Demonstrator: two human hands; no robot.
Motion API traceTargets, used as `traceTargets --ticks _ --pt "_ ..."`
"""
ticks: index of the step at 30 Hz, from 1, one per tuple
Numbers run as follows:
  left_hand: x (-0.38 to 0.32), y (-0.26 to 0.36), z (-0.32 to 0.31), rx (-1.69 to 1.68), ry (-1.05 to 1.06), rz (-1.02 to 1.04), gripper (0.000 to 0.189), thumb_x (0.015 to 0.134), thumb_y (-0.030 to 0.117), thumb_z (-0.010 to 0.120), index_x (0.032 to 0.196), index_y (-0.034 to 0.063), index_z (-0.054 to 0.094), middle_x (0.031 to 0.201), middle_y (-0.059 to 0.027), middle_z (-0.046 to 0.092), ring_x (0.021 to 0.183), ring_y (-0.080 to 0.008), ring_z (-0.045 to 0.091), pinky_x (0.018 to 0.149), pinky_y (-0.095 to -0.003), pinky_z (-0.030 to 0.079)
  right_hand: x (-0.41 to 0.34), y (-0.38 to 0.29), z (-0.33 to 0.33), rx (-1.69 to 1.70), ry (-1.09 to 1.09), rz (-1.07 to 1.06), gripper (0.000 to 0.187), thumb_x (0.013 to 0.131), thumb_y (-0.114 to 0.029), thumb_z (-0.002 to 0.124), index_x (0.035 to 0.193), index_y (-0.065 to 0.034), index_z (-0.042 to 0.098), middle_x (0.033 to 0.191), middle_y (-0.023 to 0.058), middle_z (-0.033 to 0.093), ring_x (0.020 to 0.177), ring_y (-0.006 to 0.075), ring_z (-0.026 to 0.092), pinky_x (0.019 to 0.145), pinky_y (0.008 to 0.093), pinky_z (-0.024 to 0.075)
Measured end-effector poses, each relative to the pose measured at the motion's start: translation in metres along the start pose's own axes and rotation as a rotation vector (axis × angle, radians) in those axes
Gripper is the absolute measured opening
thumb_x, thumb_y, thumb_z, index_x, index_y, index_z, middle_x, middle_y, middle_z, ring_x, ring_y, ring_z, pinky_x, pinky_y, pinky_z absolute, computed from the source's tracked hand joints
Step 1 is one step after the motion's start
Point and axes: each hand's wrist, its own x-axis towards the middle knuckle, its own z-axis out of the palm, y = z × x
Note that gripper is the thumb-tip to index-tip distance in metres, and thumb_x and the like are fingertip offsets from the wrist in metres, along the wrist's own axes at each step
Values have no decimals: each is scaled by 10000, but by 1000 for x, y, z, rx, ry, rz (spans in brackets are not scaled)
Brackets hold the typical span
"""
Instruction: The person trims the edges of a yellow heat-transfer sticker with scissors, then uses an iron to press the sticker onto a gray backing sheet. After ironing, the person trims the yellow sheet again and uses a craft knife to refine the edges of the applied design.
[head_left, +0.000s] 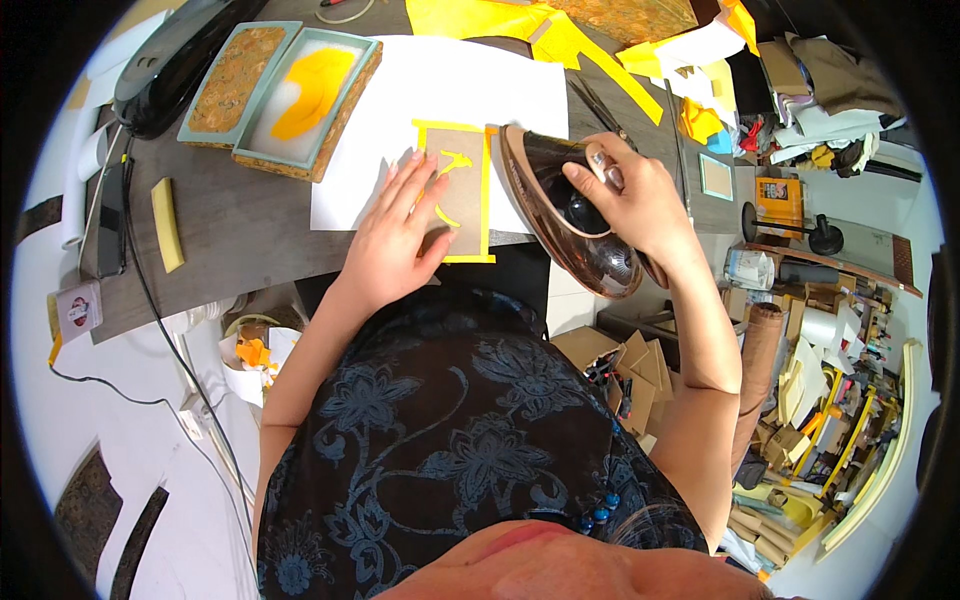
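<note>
My left hand (401, 229) lies with its fingers apart on the left side of a grey-brown rectangular panel (469, 202) edged with yellow strips. Small yellow cut pieces (455, 160) lie on the panel, partly hidden by my fingers. The panel rests on a large white sheet (360, 180) and reaches past the table's front edge. Just right of it, my right hand (637, 199) is closed on the handle of a dark, shiny clothes iron (555, 202), which is tilted with its soleplate side facing the panel.
An open patterned box (322, 169) with white padding and an orange-yellow piece stands at the back left, its lid (236, 82) beside it. A yellow bar (166, 225) lies on the left. Yellow patterned fabric (480, 19) and scissors (600, 109) lie at the back and right.
</note>
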Motion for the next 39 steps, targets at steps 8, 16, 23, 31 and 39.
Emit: traceTargets --ticks 8,16,23,31,39 --pt "0 7 13 69 -45 21 608 857 276 696 1335 -45 501 1477 -236 383 1427 -373 298 1181 -496 216 -4 7 6 10 -88 29 379 885 -333 703 1100 -34 613 733 195 620 662 350 642 633 388 492" --pt "0 5 15 55 -82 5 615 846 284 707 1326 -44 508 1463 -251 393 1418 -387 309 1165 -512 247 8 10 10 3 -83 30 378 887 -342 695 1097 -39 612 766 196 643 718 385 654 660 416 504" --pt "2 5 15 36 -85 -5 613 844 281 708 1322 -47 509 1463 -255 392 1416 -391 313 1163 -513 251 13 5 16 -53 -89 -5 365 890 -323 689 1082 -25 601 750 210 650 729 407 664 640 439 513" --pt "0 10 17 70 -128 -7 709 819 287 737 1386 -22 444 1501 -239 344 1435 -405 256 1181 -526 193 18 2 24 -114 -56 -78 354 887 -365 668 972 -26 609 685 198 656 718 414 663 645 471 536" --pt "-3 20 -24 -77 65 83 583 791 53 656 1354 19 509 1285 -249 566 1251 -327 540 1079 -424 403 -16 12 -31 351 134 30 372 909 -254 695 1194 -36 596 704 27 593 554 107 555 529 247 439"
